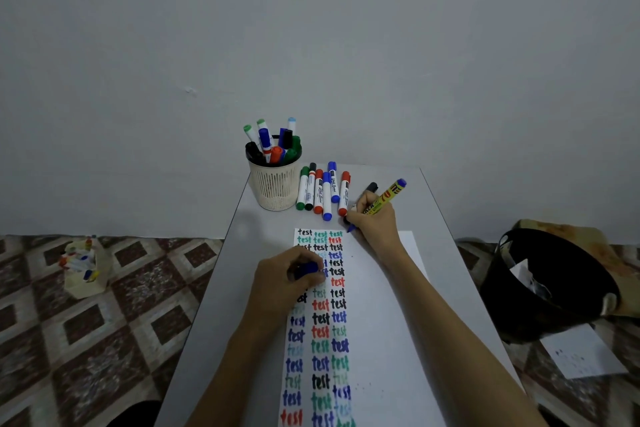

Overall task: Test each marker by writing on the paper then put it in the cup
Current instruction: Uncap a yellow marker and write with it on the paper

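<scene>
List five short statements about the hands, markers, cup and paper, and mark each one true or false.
1. The right hand holds a yellow marker with its tip at the far end of the paper. True.
2. The cup is empty. False: it holds many markers.
3. The left hand holds a blue cap. True.
4. The paper is blank. False: columns of the word "test" in several colours cover it.
5. Every marker is in the cup. False: several capped markers lie beside it.
</scene>
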`<state>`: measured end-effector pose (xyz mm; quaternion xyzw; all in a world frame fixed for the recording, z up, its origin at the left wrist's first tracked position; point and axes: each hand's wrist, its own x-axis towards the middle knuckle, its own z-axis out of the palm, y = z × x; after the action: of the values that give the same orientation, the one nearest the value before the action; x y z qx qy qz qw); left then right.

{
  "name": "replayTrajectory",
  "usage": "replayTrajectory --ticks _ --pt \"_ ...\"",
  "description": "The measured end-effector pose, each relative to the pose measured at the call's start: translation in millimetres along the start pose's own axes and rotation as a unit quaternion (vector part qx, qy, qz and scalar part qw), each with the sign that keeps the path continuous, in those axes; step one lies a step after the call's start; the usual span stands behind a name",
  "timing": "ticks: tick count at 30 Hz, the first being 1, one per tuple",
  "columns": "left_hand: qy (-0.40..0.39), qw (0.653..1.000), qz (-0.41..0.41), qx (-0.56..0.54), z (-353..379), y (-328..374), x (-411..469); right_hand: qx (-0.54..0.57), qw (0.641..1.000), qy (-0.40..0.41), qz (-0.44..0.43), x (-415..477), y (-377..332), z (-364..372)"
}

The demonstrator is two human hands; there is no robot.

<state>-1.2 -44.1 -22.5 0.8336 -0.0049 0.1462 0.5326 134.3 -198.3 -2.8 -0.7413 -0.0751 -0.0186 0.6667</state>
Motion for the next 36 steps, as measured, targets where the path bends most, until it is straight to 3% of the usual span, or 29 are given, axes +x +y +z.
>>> replayTrajectory --ticks 24,29,36 --pt "-0.005 1.000 -0.024 -0.005 0.2 3.4 1.2 -0.051 0.998 -0.035 -0.018 0.6 3.6 1.1" --pt "-0.005 1.000 -0.021 -0.002 -0.3 3.0 1.4 0.009 1.000 -0.020 -0.008 1.0 3.0 -1.2" --pt "-0.002 1.000 -0.015 0.001 0.4 2.1 1.6 -0.036 0.999 -0.015 -0.022 1.5 5.3 0.7"
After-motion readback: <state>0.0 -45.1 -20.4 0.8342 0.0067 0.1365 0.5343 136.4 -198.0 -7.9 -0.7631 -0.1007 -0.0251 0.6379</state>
